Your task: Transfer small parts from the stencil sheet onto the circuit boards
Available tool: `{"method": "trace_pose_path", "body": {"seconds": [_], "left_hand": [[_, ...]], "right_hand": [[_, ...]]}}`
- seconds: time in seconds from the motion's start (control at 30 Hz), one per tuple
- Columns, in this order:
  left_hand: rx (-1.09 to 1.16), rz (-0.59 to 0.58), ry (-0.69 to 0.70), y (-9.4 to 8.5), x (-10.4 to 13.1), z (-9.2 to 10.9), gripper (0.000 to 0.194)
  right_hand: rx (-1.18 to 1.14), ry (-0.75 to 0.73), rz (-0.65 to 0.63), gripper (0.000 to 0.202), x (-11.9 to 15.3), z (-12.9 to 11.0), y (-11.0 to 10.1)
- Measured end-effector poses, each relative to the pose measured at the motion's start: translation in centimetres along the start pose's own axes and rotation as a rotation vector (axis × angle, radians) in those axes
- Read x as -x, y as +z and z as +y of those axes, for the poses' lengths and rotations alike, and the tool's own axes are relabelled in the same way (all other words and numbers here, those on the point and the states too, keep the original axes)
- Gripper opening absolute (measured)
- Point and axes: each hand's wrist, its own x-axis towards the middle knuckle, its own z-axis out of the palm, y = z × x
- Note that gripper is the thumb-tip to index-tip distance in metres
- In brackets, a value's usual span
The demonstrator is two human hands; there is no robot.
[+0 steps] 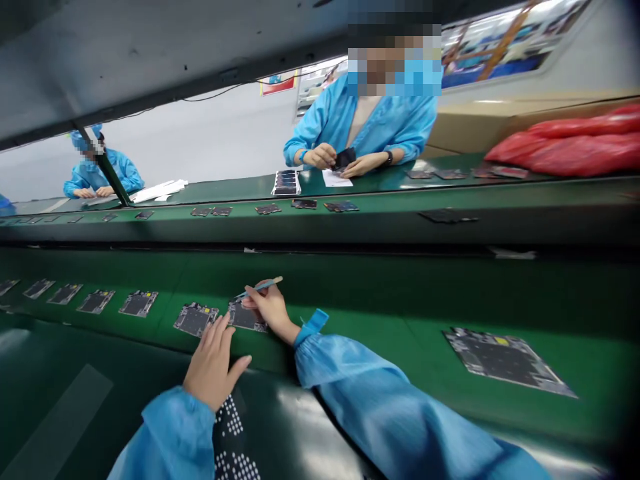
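My left hand [215, 363] lies palm down with its fingers stretched out and the thumb apart. Its fingertips reach the right edge of a dark circuit board [194, 320] on the green belt [380, 313]; whether they touch it I cannot tell. Between the fingers of my right hand [270, 308] is a thin light-blue, pen-like tool [260, 286] with a pale rear end. The tool slants down left, its tip at the upper left of another circuit board [245, 317]. My right hand partly covers that board.
More boards lie in a row to the left, including one nearby [139, 304]; a larger-looking board [507, 360] lies at right. Across a raised ledge, a co-worker [360, 127] holds a dark piece. Another person [103, 170] sits far left. Red bags [575, 143] lie at upper right.
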Motion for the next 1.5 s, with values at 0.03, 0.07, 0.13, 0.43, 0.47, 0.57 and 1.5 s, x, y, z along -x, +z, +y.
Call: {"method": "trace_pose_path", "body": {"seconds": [0.03, 0.07, 0.13, 0.43, 0.47, 0.57, 1.5], "left_hand": [[0.037, -0.034, 0.019, 0.1, -1.0, -0.5, 0.037], [0.060, -0.055, 0.029, 0.4, -1.9, -1.0, 0.034], [0.077, -0.068, 0.037, 0.9, -3.3, -1.5, 0.030], [0.137, -0.108, 0.054, 1.9, -5.0, -0.4, 0.028], [0.140, -0.106, 0.051, 2.1, -5.1, -0.2, 0.030], [0.158, -0.093, 0.050, 2.6, -5.5, 0.4, 0.033], [0.168, 0.297, -0.029, -0.4, 8.1, 3.7, 0.034]], "right_hand": [[0.007, -0.010, 0.012, 0.035, -0.1, 0.1, -0.3], [0.015, -0.018, 0.021, 0.035, -0.1, 0.1, -0.6], [0.033, -0.029, 0.031, 0.034, -0.1, 0.1, -1.2], [0.073, -0.045, 0.077, 0.031, 0.2, -0.5, -2.6], [0.068, -0.048, 0.086, 0.031, 0.3, -0.5, -2.7], [0.043, -0.064, 0.134, 0.033, 0.6, -0.7, -3.1], [0.004, -0.027, -0.681, 0.024, 14.5, -1.1, -5.0]]}}
